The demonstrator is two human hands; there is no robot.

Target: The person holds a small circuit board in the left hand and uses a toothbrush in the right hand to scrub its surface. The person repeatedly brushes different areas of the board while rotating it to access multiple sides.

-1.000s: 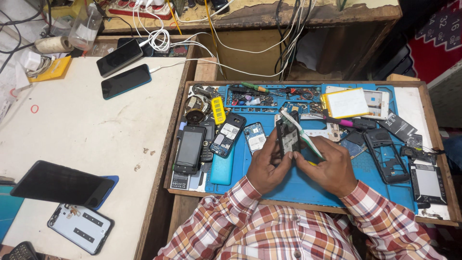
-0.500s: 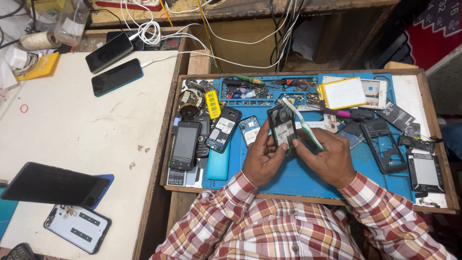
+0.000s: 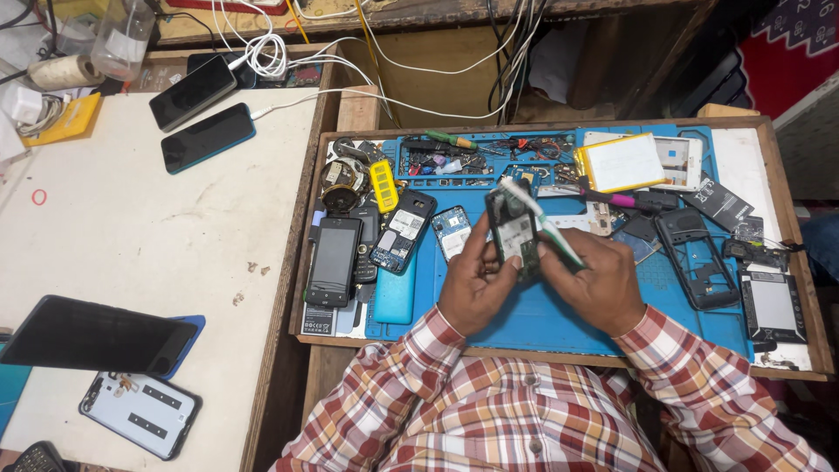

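Over the blue mat (image 3: 559,319) in the tray's middle, the left hand (image 3: 472,288) is closed around an opened phone (image 3: 514,234), back cover off and board bare, while the right hand (image 3: 594,280) pinches a green-white brush (image 3: 542,223) against it; reassembly looks undone.

A wooden-framed surface (image 3: 559,357) lined with a blue mat (image 3: 542,319) sits at the centre of the scene. Just to its left stands a white surface (image 3: 131,227), scuffed and evenly lit, and beyond its far edge runs a worn wooden shelf (image 3: 437,13) with white cables (image 3: 419,70) hanging down into a shadowed gap. To its upper right a patch of red patterned cloth (image 3: 791,44) shows.
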